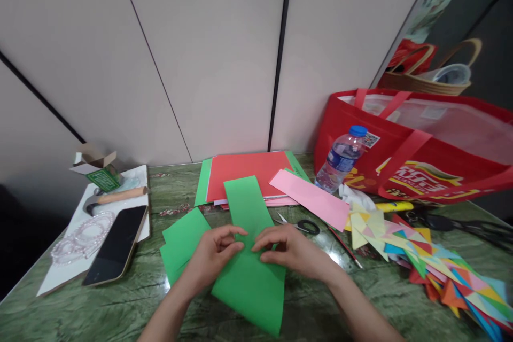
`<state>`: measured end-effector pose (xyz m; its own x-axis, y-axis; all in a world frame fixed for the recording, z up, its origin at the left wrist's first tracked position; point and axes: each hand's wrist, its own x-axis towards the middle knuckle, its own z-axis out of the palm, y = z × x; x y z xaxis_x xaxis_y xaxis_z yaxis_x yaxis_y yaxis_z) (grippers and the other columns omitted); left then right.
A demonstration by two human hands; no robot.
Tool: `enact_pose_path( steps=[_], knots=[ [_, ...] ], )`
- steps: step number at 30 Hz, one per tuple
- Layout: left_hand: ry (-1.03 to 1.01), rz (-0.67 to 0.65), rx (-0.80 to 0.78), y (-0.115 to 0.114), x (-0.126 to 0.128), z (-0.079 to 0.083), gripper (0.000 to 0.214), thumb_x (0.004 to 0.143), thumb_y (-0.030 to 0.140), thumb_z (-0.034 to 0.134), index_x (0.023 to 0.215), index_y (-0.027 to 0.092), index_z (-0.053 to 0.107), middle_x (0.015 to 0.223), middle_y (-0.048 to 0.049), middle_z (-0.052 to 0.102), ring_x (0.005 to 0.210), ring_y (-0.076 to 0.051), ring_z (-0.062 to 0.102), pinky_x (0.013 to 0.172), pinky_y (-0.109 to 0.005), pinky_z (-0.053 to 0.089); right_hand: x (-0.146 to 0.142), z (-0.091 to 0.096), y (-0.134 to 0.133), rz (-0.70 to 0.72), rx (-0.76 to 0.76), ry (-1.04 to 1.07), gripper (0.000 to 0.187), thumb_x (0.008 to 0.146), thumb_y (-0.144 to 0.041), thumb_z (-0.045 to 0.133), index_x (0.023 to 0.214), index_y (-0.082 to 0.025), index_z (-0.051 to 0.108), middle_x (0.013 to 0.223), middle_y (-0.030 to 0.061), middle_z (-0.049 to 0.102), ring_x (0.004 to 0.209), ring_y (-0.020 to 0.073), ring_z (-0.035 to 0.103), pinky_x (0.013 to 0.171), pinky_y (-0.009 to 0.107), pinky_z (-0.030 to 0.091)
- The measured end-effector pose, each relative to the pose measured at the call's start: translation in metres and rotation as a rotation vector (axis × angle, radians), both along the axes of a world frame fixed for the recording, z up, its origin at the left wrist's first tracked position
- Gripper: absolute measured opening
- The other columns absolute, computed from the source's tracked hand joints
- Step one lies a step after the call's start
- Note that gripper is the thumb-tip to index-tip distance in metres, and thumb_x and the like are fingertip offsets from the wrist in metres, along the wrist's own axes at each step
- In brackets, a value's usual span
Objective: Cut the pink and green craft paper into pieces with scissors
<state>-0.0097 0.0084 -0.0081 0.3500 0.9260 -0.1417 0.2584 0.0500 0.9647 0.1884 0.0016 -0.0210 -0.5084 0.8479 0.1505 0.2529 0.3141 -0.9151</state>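
Observation:
A long strip of green paper (250, 272) runs away from me in the middle, its near end broad and slightly curved. My left hand (218, 251) is at its left side, thumb and index finger curled in against the paper. From the right, my right hand (286, 248) meets the same strip with bent fingers and thumb. The fingertips of both hands nearly face each other across it; their exact contact is partly hidden. More green paper pieces (182, 238) lie left of my left hand. Behind my right hand are scissors (306, 226) with black handles.
At the back lies a stack of coloured paper (248, 168), with a pink strip (310, 197) beside it. A water bottle (340, 163) and red bag (360, 139) stand right, near folded paper pieces (436, 262) and a pencil (347, 248). Left are a phone (116, 246) and small box (102, 173).

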Motion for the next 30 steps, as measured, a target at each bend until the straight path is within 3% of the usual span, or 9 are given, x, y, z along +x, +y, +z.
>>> enact_pose_path(
  steps=[4, 8, 11, 14, 20, 30],
  knots=[
    [0.024, -0.017, 0.017, 0.000, 0.001, 0.004, 0.027, 0.067, 0.033, 0.063, 0.088, 0.016, 0.066, 0.046, 0.0097, 0.024, 0.045, -0.008, 0.022, 0.044, -0.021, 0.017, -0.003, -0.004, 0.000, -0.019, -0.048, 0.016, 0.014, 0.071, -0.016, 0.066, 0.081, -0.023, 0.073, 0.079, 0.0014, 0.070, 0.070, 0.0156, 0.063, 0.061, 0.023, 0.047],
    [-0.003, 0.126, -0.033, 0.004, -0.006, 0.006, 0.044, 0.066, 0.038, 0.066, 0.104, 0.016, 0.060, 0.047, 0.0073, 0.042, 0.046, -0.010, 0.036, 0.045, -0.021, 0.025, -0.004, -0.008, 0.003, -0.127, -0.064, 0.065, 0.013, 0.069, -0.015, 0.067, 0.078, -0.022, 0.073, 0.079, 0.0022, 0.071, 0.071, 0.0170, 0.064, 0.062, 0.025, 0.048],
    [-0.137, 0.288, -0.137, 0.007, -0.012, 0.005, 0.054, 0.067, 0.046, 0.064, 0.110, 0.015, 0.055, 0.069, -0.0022, 0.063, 0.060, -0.015, 0.055, 0.052, -0.024, 0.039, -0.003, -0.013, 0.007, -0.275, -0.043, 0.148, 0.012, 0.069, -0.017, 0.068, 0.079, -0.021, 0.073, 0.081, 0.0040, 0.072, 0.076, 0.0188, 0.064, 0.064, 0.027, 0.049],
    [-0.320, 0.307, -0.267, 0.006, -0.010, 0.004, 0.061, 0.066, 0.049, 0.065, 0.114, 0.015, 0.052, 0.089, -0.0093, 0.067, 0.073, -0.019, 0.062, 0.062, -0.030, 0.047, -0.003, -0.018, 0.010, -0.436, -0.030, 0.223, 0.012, 0.068, -0.020, 0.068, 0.078, -0.019, 0.073, 0.084, 0.0062, 0.072, 0.079, 0.0212, 0.064, 0.065, 0.030, 0.051],
    [-0.422, 0.286, -0.332, -0.001, 0.004, 0.000, 0.043, 0.056, 0.027, 0.078, 0.094, 0.012, 0.064, 0.090, -0.0109, 0.071, 0.082, -0.023, 0.065, 0.072, -0.032, 0.050, -0.008, -0.018, 0.009, -0.526, 0.053, 0.252, 0.012, 0.067, -0.021, 0.068, 0.078, -0.020, 0.073, 0.087, 0.0078, 0.072, 0.082, 0.0230, 0.065, 0.066, 0.032, 0.053],
    [-0.509, 0.344, -0.295, 0.001, 0.003, -0.003, 0.032, 0.058, 0.023, 0.077, 0.087, 0.012, 0.068, 0.083, -0.0083, 0.073, 0.073, -0.019, 0.067, 0.069, -0.029, 0.052, -0.012, -0.017, 0.006, -0.576, 0.093, 0.279, 0.013, 0.067, -0.019, 0.068, 0.077, -0.023, 0.074, 0.085, 0.0067, 0.072, 0.081, 0.0223, 0.065, 0.065, 0.030, 0.053]
  ],
)
